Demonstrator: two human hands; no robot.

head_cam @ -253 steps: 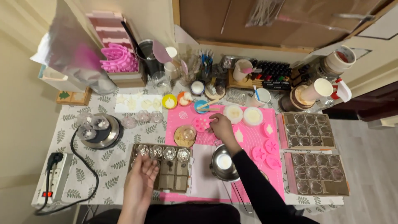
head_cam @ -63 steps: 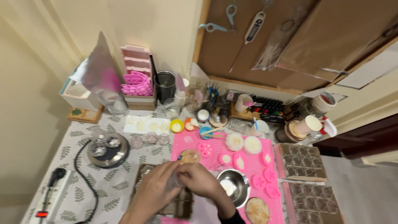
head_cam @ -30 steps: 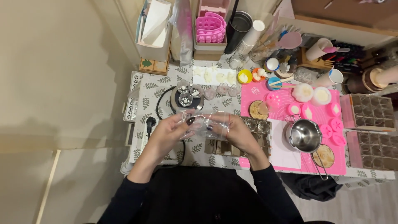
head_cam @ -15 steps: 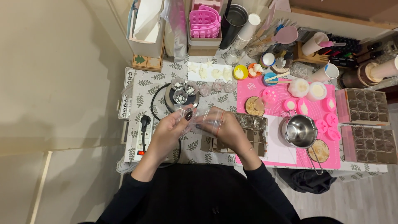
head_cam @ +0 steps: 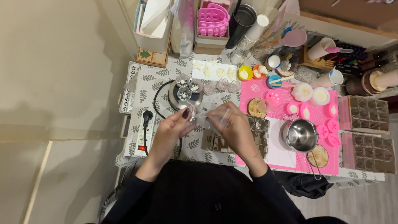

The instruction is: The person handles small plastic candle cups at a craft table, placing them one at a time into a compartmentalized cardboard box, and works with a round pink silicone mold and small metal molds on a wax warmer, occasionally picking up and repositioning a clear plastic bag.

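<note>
My left hand (head_cam: 173,126) and my right hand (head_cam: 231,126) are raised together over the front left part of the table. Between their fingertips they hold a small clear plastic cup (head_cam: 198,113) with a thin clear wrapper (head_cam: 224,117) draped toward the right hand. Both hands pinch this clear piece. Just beyond them a round grey plate (head_cam: 184,96) carries three small clear cups. Under my right hand lies a brown divided tray (head_cam: 257,128), partly hidden by the hand.
A pink mat (head_cam: 286,124) with round moulds and a steel pot (head_cam: 302,135) lies at right. Two brown grid trays (head_cam: 367,128) sit far right. A white power strip (head_cam: 143,135) and black cable lie left. Boxes, pink moulds and cups crowd the back.
The hands have stayed together on the clear cup, shifting slightly right and nearer the table. The camera view has tilted a little; the table items have not moved.
</note>
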